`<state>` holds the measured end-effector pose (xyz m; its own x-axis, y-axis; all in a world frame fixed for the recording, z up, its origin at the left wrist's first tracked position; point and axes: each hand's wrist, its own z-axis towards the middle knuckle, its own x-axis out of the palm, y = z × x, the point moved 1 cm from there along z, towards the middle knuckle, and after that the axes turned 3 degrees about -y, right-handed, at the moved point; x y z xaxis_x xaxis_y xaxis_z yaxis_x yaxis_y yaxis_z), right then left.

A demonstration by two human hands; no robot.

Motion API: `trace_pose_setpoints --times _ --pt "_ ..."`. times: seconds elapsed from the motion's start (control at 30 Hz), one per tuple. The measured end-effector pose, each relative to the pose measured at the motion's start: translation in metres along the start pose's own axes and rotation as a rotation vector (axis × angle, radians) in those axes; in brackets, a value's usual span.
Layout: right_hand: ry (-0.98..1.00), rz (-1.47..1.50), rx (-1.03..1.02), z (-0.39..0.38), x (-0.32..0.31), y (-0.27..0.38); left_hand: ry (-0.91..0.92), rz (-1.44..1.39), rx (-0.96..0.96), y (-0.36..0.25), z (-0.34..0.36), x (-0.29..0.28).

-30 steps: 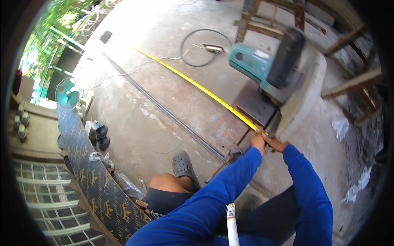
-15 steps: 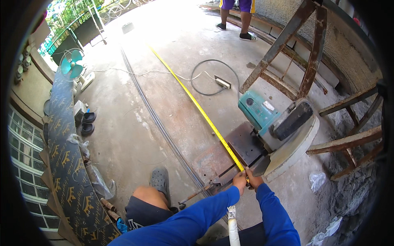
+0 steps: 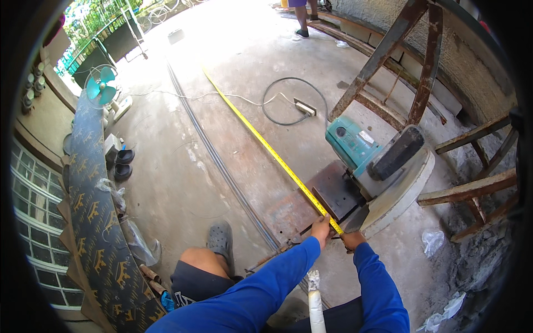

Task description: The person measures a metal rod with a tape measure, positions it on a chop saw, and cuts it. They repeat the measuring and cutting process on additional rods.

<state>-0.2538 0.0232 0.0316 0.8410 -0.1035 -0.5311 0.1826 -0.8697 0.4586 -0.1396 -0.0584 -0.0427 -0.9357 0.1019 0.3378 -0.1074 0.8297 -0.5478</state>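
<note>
Both sleeves (image 3: 280,269): long, plain, bright blue | shorts (image 3: 195,280): very dark, white print on one leg | clog (image 3: 220,240): grey, rounded toe, small holes

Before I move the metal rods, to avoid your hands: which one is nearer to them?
Left. The left hand is right of the metal rods, at the yellow tape; the right hand is farther right.

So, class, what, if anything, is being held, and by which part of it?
The yellow tape measure: the left hand and the right hand hold it at its near end.
</note>
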Motion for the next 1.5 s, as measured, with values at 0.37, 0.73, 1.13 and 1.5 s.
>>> trace_pose_setpoints --times 0.37,0.73,1.13,1.5 --pt "-0.022 -0.055 -0.002 -0.007 0.003 -0.003 -0.178 -0.329 0.325 -0.138 0.087 -0.064" --pt "0.056 -0.096 0.021 -0.028 0.008 0.001 -0.419 -0.277 0.411 -0.119 0.071 -0.071" --pt "0.048 0.003 0.062 -0.036 -0.001 0.012 -0.432 -0.058 0.454 -0.128 0.103 -0.056" --pt "0.073 -0.089 0.020 -0.036 0.025 0.029 -0.419 -0.029 0.384 -0.170 0.116 -0.081"
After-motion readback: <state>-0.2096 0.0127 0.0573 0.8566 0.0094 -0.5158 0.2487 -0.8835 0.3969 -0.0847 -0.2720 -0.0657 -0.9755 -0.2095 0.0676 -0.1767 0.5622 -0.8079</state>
